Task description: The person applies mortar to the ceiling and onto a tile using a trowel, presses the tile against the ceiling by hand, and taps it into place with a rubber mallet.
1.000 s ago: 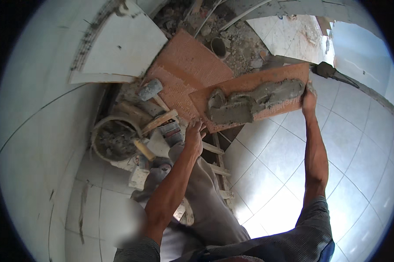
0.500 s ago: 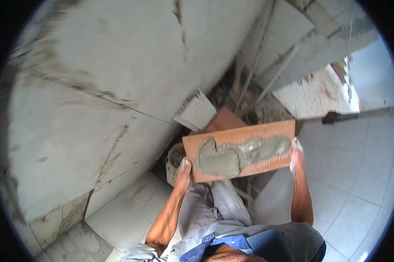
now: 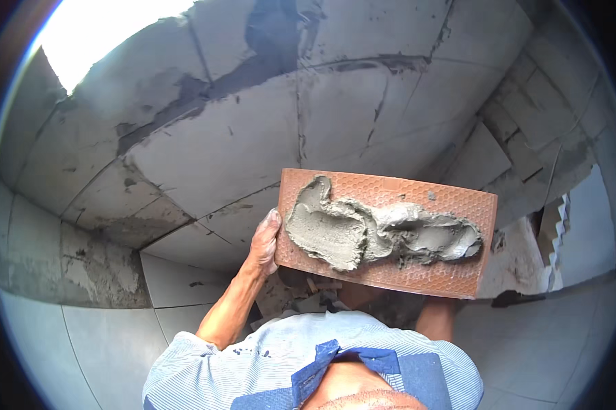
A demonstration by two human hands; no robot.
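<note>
The left hand (image 3: 264, 239) grips the left edge of an orange tile (image 3: 390, 198) held up before a grey tiled wall (image 3: 219, 137); wet mortar (image 3: 380, 229) covers its back. The right hand is hidden beneath the tile's lower edge, its grip impossible to tell.

Orange against grey

The flat terracotta-orange tile (image 3: 417, 205) carries a honeycomb-dimpled back, a wet grey mortar mound (image 3: 376, 232) on it; behind, a pale grey-white tiled wall (image 3: 253, 137) with dark-streaked joints; below, a blue-and-white pinstriped shirt (image 3: 253, 362).
</note>
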